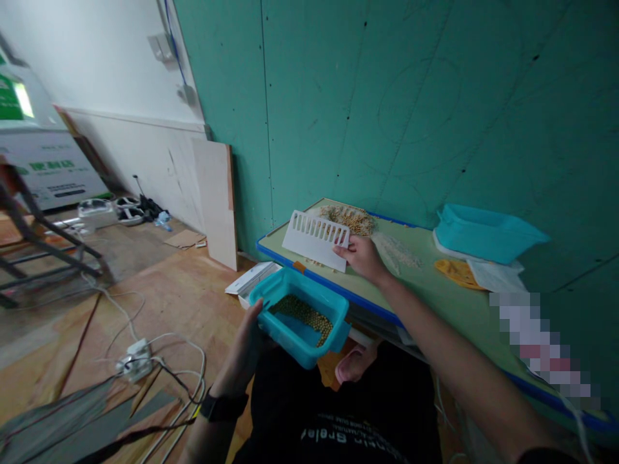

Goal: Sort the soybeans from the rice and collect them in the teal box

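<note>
My left hand grips the near-left rim of a turquoise plastic container, held tilted below the table edge. Green and yellowish beans lie in a band across its bottom. My right hand is closed on the right end of a white slotted plate, which has a row of long slots along its upper part. The plate stands tilted on the table, its lower edge near the front rim. Behind it is a pile of tan beans, partly seen through the slots. A few loose beans lie by its lower edge.
The light green table has a blue edge and stands against a green wall. White grains lie right of the beans. Farther right are a turquoise bin and a yellow cloth. Cables and a power strip lie on the left floor.
</note>
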Demonstrator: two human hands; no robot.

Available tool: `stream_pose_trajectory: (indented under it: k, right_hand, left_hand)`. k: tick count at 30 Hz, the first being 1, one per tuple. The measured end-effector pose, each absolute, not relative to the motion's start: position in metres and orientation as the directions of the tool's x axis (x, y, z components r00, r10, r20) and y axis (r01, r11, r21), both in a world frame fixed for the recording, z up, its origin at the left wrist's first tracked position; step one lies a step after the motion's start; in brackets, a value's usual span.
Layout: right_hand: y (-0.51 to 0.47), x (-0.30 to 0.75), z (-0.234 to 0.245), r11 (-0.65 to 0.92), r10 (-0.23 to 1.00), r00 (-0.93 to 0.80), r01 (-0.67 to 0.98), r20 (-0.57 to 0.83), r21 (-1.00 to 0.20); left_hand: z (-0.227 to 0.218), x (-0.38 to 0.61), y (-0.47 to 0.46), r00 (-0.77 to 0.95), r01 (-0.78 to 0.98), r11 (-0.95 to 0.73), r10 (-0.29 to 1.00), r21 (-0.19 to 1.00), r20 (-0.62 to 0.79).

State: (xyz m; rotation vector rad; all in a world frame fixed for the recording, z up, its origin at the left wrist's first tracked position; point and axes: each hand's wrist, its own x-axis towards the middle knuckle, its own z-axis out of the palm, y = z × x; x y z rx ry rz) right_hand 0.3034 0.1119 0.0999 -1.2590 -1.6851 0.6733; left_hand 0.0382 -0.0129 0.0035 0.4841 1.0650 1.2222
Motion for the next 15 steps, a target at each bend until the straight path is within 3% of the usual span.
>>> stream_pose_trajectory:
  k: [15]
  right_hand:
    - [0.1041,0.3071,0.0976,0.337,0.941,-0.122,0.387,0.314,-0.859]
  left_hand:
    - [0.0047,0.0414,-0.0131,-0.014,-0.519,0.326,0.921,0.79,-0.389]
